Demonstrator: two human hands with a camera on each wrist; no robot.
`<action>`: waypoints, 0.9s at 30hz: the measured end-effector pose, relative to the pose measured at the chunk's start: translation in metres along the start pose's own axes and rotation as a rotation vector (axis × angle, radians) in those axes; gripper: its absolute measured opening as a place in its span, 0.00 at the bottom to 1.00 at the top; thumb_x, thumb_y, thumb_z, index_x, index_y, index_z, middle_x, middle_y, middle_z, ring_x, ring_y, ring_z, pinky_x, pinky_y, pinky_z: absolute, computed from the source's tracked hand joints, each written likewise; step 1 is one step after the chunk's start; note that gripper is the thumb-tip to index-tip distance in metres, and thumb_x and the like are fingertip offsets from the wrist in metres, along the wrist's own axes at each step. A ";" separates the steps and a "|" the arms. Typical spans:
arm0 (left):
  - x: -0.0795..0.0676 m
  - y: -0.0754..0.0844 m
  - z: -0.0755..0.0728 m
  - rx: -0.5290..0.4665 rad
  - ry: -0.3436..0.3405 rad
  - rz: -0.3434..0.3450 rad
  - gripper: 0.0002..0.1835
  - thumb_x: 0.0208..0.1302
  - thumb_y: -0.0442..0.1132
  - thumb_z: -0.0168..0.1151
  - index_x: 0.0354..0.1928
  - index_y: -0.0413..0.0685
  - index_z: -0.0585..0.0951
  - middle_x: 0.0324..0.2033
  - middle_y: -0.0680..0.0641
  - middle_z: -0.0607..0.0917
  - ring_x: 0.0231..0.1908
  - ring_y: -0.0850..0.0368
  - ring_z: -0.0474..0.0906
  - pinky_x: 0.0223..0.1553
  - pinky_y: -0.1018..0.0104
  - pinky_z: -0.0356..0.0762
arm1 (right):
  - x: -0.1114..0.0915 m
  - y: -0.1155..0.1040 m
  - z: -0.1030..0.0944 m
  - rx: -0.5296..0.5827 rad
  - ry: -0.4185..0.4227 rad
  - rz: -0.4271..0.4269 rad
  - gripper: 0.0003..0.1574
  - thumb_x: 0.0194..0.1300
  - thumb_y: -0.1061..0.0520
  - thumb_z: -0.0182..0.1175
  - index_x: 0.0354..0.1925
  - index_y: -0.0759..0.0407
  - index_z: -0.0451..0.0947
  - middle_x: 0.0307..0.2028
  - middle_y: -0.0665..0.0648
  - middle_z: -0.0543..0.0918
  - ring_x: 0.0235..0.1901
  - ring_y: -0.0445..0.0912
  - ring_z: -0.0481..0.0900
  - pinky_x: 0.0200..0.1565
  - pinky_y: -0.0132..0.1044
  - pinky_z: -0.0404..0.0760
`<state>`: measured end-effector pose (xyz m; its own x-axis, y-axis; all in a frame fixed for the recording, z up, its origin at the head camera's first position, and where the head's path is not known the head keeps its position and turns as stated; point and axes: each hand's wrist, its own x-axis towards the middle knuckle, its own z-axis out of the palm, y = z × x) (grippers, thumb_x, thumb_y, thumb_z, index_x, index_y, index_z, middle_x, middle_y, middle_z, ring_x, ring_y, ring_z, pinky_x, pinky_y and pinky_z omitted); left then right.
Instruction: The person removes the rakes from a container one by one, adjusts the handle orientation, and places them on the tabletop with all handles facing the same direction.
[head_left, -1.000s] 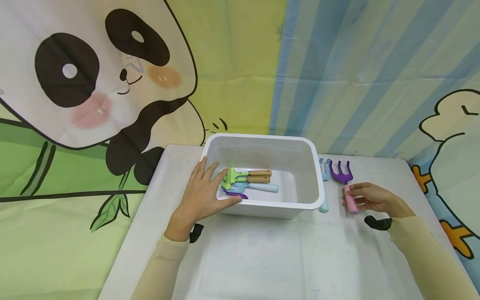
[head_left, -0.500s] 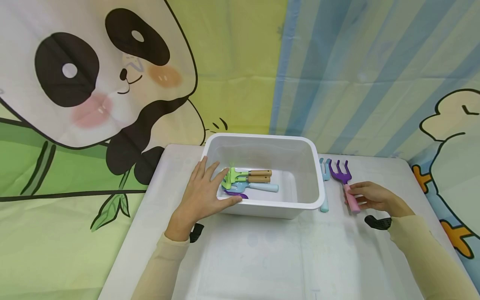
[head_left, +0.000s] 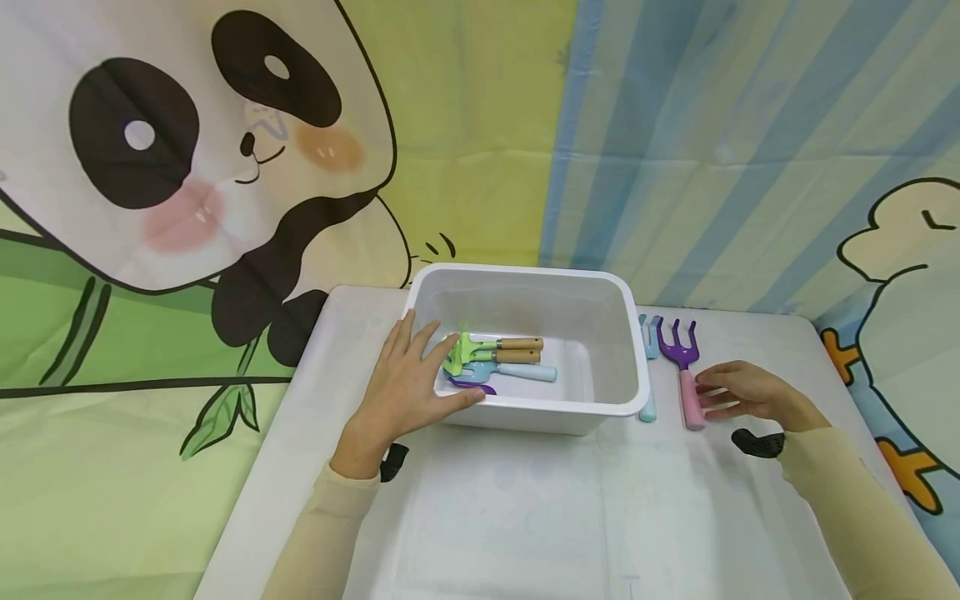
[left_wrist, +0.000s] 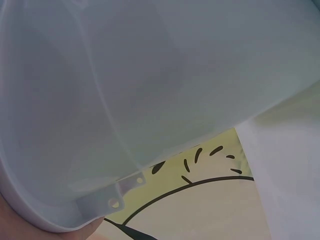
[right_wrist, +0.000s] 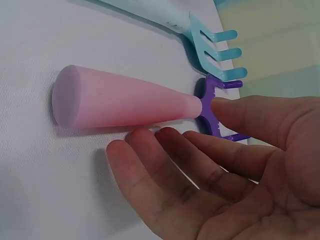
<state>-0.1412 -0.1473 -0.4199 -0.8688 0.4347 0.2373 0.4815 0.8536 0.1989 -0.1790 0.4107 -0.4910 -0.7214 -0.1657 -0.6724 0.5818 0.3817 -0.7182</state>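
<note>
My left hand [head_left: 401, 385] rests on the near left corner of a white plastic bin [head_left: 525, 407], fingers spread along the left rim and thumb on the front rim. A bit of that hand shows below the bin's rim in the left wrist view. To the right of the bin, a hand fork [head_left: 691, 402] with a pink handle and purple tines lies on the table. Beside its handle is my right hand [head_left: 750, 393], holding nothing. The right wrist view shows that hand's fingers loosely bent below the pink handle, with the thumb near the purple neck.
Inside the bin lie green garden tools with wooden handles [head_left: 519, 343], a light blue tool [head_left: 525, 372] and a purple piece [head_left: 472, 386]. A light blue fork [right_wrist: 200, 45] lies between the bin and the pink-handled fork. A printed cloth [head_left: 480, 125] hangs behind the white table [head_left: 525, 517].
My right hand has let go of the pink handle and drawn slightly right of it. The fork has turned a little, its handle end swinging left. My left hand stays on the bin.
</note>
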 end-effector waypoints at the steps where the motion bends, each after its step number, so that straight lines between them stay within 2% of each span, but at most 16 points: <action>1: 0.000 0.000 0.000 -0.002 0.000 0.001 0.54 0.53 0.83 0.47 0.69 0.49 0.74 0.69 0.37 0.68 0.75 0.33 0.42 0.74 0.45 0.36 | -0.001 -0.001 0.000 -0.011 0.000 -0.003 0.33 0.79 0.54 0.50 0.67 0.79 0.56 0.50 0.67 0.78 0.49 0.58 0.80 0.54 0.57 0.79; 10: 0.001 0.000 -0.001 -0.001 0.005 0.009 0.54 0.53 0.84 0.47 0.69 0.49 0.74 0.69 0.36 0.68 0.74 0.32 0.43 0.73 0.44 0.37 | -0.013 -0.028 -0.001 -0.075 0.009 -0.090 0.38 0.79 0.48 0.50 0.70 0.77 0.55 0.59 0.75 0.72 0.55 0.63 0.77 0.56 0.56 0.78; 13: 0.000 0.000 -0.001 -0.003 0.003 0.004 0.54 0.53 0.84 0.47 0.69 0.49 0.74 0.69 0.37 0.68 0.74 0.32 0.43 0.74 0.45 0.36 | -0.019 -0.043 0.000 -0.081 0.008 -0.126 0.37 0.79 0.48 0.51 0.69 0.76 0.56 0.58 0.73 0.73 0.56 0.66 0.76 0.55 0.55 0.78; 16: 0.000 0.000 0.000 -0.006 0.002 0.002 0.54 0.53 0.84 0.47 0.69 0.49 0.74 0.69 0.37 0.68 0.75 0.32 0.42 0.74 0.45 0.36 | -0.025 -0.058 0.002 -0.098 0.004 -0.168 0.35 0.79 0.48 0.52 0.67 0.74 0.59 0.53 0.68 0.78 0.56 0.67 0.76 0.54 0.55 0.79; 20: 0.001 0.000 0.000 -0.006 0.005 0.002 0.54 0.53 0.84 0.47 0.69 0.49 0.74 0.69 0.37 0.68 0.74 0.32 0.43 0.74 0.45 0.36 | -0.035 -0.079 0.009 -0.118 -0.009 -0.232 0.32 0.78 0.49 0.52 0.65 0.73 0.61 0.49 0.63 0.79 0.53 0.63 0.79 0.52 0.55 0.81; 27: 0.001 -0.001 0.001 0.001 0.003 0.002 0.55 0.53 0.84 0.47 0.69 0.49 0.74 0.69 0.37 0.68 0.75 0.32 0.42 0.74 0.45 0.35 | -0.051 -0.113 0.024 -0.195 -0.043 -0.337 0.30 0.79 0.53 0.51 0.66 0.74 0.60 0.53 0.67 0.75 0.48 0.54 0.82 0.50 0.54 0.82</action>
<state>-0.1421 -0.1477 -0.4206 -0.8676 0.4352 0.2404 0.4827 0.8533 0.1974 -0.1990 0.3538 -0.3802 -0.8411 -0.3474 -0.4146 0.2298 0.4644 -0.8553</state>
